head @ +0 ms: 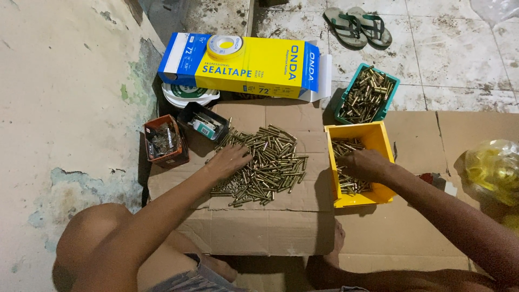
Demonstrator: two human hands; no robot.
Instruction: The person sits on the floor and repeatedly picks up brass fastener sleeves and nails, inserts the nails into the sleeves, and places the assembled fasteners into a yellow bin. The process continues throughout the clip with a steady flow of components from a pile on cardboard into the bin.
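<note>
So the left hand (230, 160) is flat, palm down, on the left side of a heap of small brass tubes (267, 165) spread over a cardboard sheet (270, 227), fingers loosely spread and not really clamped on anything I can see. The right hand (365, 164) is down inside a yellow bin (373, 135) that sits just off the heap's right edge, resting on more of those brass pieces, and whether it's pinching any is hard to tell. There's bare cardboard in front of the heap toward the knees, and more flattened cardboard to the right of the bin. A teal bin (386, 81) behind the yellow one is full of the same parts. Left of the heap sit a small orange box (162, 157) and a black tray (200, 116), contents too small to make out. Behind them lies a long blue and yellow carton (243, 67) with a tape roll (225, 46) on top, partly covering a white lid (186, 97). Green sandals (358, 26) rest on the tiles, and a yellowish plastic bag (494, 167) is cut off at the right
</note>
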